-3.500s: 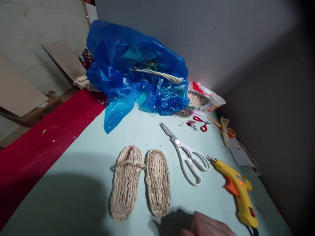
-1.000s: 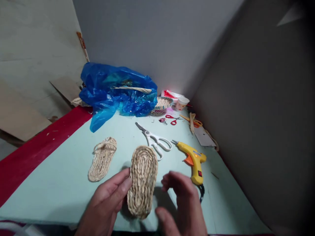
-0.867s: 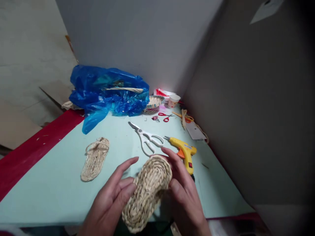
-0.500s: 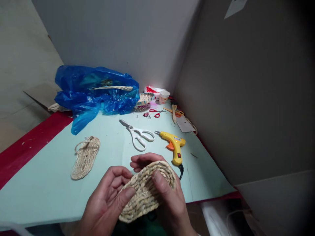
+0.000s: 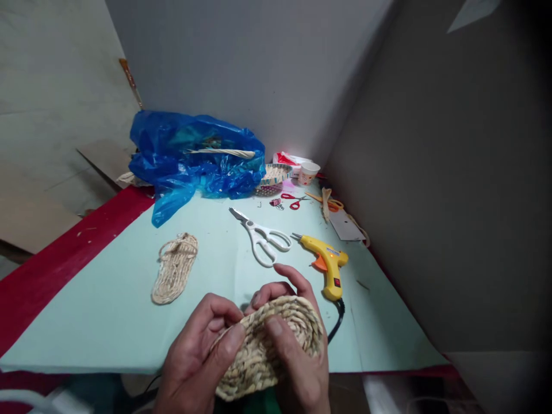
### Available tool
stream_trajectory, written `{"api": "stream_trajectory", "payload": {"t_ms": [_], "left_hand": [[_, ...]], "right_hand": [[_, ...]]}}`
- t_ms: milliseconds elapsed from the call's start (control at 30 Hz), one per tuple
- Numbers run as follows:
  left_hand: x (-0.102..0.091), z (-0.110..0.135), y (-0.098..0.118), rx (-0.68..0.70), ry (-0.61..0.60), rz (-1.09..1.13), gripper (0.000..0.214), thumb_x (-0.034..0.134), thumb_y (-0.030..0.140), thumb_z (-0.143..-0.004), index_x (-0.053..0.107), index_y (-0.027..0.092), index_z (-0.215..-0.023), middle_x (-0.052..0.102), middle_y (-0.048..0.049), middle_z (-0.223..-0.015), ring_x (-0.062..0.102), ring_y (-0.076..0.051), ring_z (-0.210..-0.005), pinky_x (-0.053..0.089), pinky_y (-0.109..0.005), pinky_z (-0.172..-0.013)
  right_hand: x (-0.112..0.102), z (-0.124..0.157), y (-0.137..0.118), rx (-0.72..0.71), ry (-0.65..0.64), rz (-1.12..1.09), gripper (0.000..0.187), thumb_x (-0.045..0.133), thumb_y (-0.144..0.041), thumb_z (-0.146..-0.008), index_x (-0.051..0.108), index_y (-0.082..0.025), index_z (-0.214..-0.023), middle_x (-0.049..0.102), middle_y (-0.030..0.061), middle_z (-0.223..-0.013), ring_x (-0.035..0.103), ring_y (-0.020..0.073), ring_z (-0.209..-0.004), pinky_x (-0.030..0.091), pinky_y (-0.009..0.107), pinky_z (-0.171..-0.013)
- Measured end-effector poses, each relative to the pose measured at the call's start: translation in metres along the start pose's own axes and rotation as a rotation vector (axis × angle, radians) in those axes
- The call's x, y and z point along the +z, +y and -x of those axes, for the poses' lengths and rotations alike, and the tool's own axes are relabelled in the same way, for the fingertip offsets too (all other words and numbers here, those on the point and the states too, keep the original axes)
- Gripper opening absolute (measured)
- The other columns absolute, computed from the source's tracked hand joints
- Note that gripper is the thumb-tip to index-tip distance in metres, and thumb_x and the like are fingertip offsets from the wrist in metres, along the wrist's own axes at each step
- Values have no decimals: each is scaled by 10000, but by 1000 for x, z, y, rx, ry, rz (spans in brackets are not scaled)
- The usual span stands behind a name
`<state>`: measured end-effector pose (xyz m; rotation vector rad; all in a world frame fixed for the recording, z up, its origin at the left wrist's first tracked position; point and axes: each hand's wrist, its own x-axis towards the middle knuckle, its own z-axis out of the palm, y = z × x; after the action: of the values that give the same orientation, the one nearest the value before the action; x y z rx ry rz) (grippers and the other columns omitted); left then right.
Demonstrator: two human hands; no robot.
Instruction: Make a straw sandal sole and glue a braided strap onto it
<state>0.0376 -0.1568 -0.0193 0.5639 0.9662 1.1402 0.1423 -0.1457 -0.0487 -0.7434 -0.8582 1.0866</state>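
Both of my hands grip a woven straw sole (image 5: 263,359), an oval of coiled braided cord, above the table's front edge. My left hand (image 5: 202,351) pinches its left edge, thumb on top and fingers behind. Around the right end is my right hand (image 5: 297,345), its thumb pressed on the coils and its index finger raised off the rim. A woven straw slipper (image 5: 175,270) with a strap lies on the table to the left. Beyond my hands are white-handled scissors (image 5: 263,236) and a yellow glue gun (image 5: 325,259) with a black cord.
A blue plastic bag (image 5: 198,155) with straw on it fills the back left. Near the wall stand a woven basket (image 5: 278,172) and a paper cup (image 5: 309,172). Red scissors (image 5: 295,200), orange-handled scissors (image 5: 334,204) and a card (image 5: 347,225) lie at the back right.
The view has turned left, so the table things appear further right. My right index finger has lifted from the sole's rim. Both hands still hold the sole.
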Motion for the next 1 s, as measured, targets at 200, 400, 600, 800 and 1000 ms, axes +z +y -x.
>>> {"api": "stream_trajectory", "payload": {"t_ms": [200,400,600,800,1000], "left_hand": [[-7,-8,2,31,48,-57,243,838,397,-711,671,240,-792,693,-1,-839,707,-196,-870,527,-173,-623],[-16,-22,-2,105,106,-193,340,811,481,-721,669,260,-937,729,-5,-924,706,-198,-867,574,-195,-684],[-9,-18,-5,173,139,-343,335,722,525,-783,678,240,-952,757,-1,-886,688,-182,-805,538,-202,-673],[-13,-16,2,212,100,-337,266,738,487,-777,669,230,-781,700,35,-679,622,-139,-656,481,-193,-601],[-24,-14,-5,235,135,-266,277,757,469,-766,694,200,-741,642,22,-621,578,-138,-627,458,-199,-587]], "right_hand": [[2,-2,-4,138,-47,-34,526,726,-429,-847,567,-284,-1326,626,11,-929,627,149,-765,528,244,-688],[1,-9,-18,264,11,16,347,652,-464,-906,634,-245,-1175,679,73,-1169,633,219,-970,493,322,-856],[11,-8,-20,296,89,206,321,619,-519,-917,626,-249,-1089,694,28,-1031,607,153,-778,505,250,-725],[19,-3,-23,289,94,287,284,638,-516,-905,648,-259,-1024,705,26,-981,641,171,-820,505,232,-699],[26,3,-17,337,82,318,318,588,-560,-925,628,-266,-1038,703,39,-944,647,188,-770,508,256,-645]]}}
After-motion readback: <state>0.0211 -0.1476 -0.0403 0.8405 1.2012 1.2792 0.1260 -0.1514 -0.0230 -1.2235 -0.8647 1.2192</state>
